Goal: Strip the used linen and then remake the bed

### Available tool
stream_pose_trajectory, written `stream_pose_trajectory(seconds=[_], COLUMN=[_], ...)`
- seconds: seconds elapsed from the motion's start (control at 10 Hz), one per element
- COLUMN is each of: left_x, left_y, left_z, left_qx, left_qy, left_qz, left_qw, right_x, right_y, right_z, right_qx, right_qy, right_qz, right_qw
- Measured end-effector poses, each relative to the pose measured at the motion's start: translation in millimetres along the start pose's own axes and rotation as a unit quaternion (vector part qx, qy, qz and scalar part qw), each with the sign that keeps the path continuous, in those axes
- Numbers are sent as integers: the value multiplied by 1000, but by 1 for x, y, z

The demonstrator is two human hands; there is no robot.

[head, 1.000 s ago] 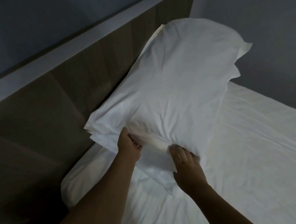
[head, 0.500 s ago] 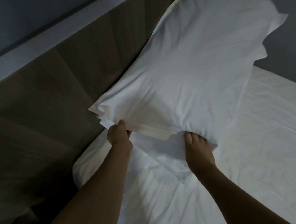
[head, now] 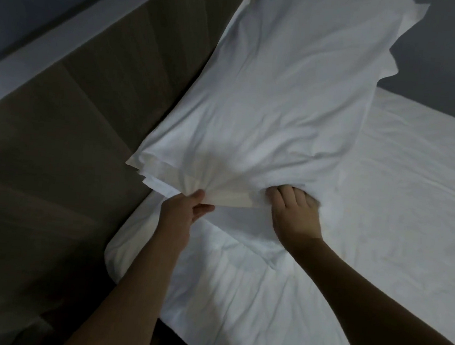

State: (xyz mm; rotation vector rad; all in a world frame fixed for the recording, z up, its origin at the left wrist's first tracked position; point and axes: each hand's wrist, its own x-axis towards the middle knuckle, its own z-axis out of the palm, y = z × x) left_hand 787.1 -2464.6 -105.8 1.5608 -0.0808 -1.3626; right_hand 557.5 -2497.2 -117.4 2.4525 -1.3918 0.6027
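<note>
A white pillow in its pillowcase (head: 292, 95) stands tilted up against the headboard, its near open end lifted off the bed. My left hand (head: 186, 210) pinches the cream inner flap of the pillowcase at that open end. My right hand (head: 292, 209) grips the pillowcase edge to the right, with its fingertips buried in the fabric. A white sheet (head: 399, 189) covers the mattress under and to the right of the pillow.
A dark wooden headboard (head: 86, 131) with a pale top ledge (head: 67, 34) runs along the left. A grey wall (head: 449, 49) stands behind the bed. The mattress corner (head: 118, 256) lies near the headboard, with a dark gap below it.
The pillow has risen higher against the headboard. My left hand has pulled the flap outward to the left, and my right hand has pushed deeper into the open end.
</note>
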Motion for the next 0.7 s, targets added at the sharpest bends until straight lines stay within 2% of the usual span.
stream_pose_trajectory(seconds=[0.1,0.2,0.3,0.4,0.5,0.6,0.7], left_x=[3,16,23,25,7,-51,-110], left_y=[5,-2,-17,-18,-7,17,31], left_z=[-6,-7,1,11,16,20,21], left_qx=[4,48,148,219,303,389,400], left_qy=[29,42,49,81,93,138,162], left_qz=[3,-4,-16,13,51,117,232], left_qw=[1000,998,988,972,947,903,872], right_x=[-7,-29,-32,-17,-9,-8,-7], right_y=[-17,-28,-30,-28,-27,-23,-19], right_z=[-8,-10,-8,-20,-49,-90,-132], right_qx=[72,88,72,68,109,150,188], right_qy=[-60,-141,-295,-342,-325,-319,-267], right_qz=[29,30,54,97,130,131,151], right_qw=[995,986,951,932,931,927,933])
